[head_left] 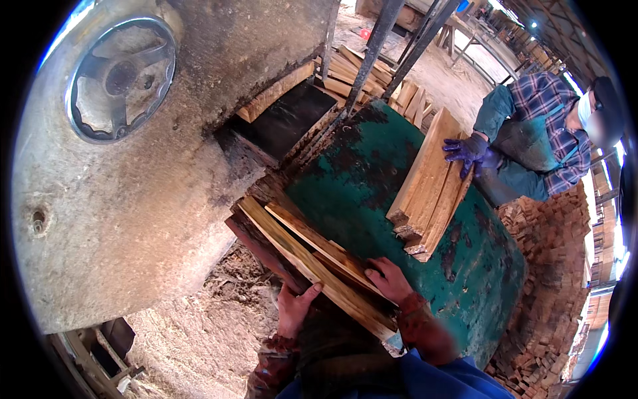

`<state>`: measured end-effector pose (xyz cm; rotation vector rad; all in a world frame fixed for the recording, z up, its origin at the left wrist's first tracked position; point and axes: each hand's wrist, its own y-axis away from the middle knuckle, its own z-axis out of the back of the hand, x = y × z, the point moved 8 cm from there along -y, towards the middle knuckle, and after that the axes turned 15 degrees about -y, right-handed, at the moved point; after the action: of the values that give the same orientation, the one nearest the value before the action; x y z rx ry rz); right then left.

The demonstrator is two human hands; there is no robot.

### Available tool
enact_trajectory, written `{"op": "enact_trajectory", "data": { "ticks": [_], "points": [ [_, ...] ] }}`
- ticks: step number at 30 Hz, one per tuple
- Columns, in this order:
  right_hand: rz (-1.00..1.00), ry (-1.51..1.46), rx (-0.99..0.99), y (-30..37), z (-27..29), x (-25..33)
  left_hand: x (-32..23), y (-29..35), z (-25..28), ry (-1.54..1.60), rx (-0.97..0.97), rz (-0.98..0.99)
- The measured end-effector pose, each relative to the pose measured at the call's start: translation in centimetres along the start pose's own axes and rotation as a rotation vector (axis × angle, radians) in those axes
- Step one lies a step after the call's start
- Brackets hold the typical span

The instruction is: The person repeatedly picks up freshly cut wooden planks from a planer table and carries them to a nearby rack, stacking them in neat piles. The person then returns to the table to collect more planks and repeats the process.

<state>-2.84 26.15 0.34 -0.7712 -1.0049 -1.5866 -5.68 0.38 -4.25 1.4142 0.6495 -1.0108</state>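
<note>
A few long wooden boards [312, 263] lie in front of me along the near edge of the green table, some with dark bark on the side. My left hand [297, 307] is closed on the near board, its thumb on top and its other fingers hidden beneath. Over on the far side of these boards, my right hand [391, 280] curls its fingers around their edge. Across the table, a co-worker's purple-gloved hand [465, 153] rests on several thick wooden planks [428, 189] lying side by side.
The green tabletop [352, 179] is worn and blotched. To the left stands a large dusty machine housing [193, 133] with a handwheel [121, 78]. Metal bars [375, 50] rise at the far edge. Cut wood [541, 286] is piled at right, and sawdust [199, 332] covers the floor.
</note>
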Motion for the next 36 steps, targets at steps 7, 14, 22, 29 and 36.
{"op": "enact_trajectory", "data": {
  "ticks": [7, 14, 22, 29, 36],
  "points": [
    [0.11, 0.169, -0.077, 2.0, 1.0, 3.1, -0.6, 0.4, 0.2, -0.06, 0.058, 0.097],
    [0.237, 0.16, -0.032, 1.3, -0.4, 10.0, -0.5, 0.4, 0.4, -0.014, 0.036, 0.107],
    [0.351, 0.177, 0.072, -6.0, -3.5, 13.3, -1.1, -0.2, 0.2, 0.144, 0.053, -0.046],
    [0.389, 0.209, 0.022, -15.7, -5.8, 14.0, -0.6, -0.2, 0.6, 0.012, 0.015, -0.057],
    [0.418, 0.393, -0.013, -26.3, -8.6, 17.9, -0.2, 0.2, 0.1, 0.147, 0.113, 0.085]
  ]
}}
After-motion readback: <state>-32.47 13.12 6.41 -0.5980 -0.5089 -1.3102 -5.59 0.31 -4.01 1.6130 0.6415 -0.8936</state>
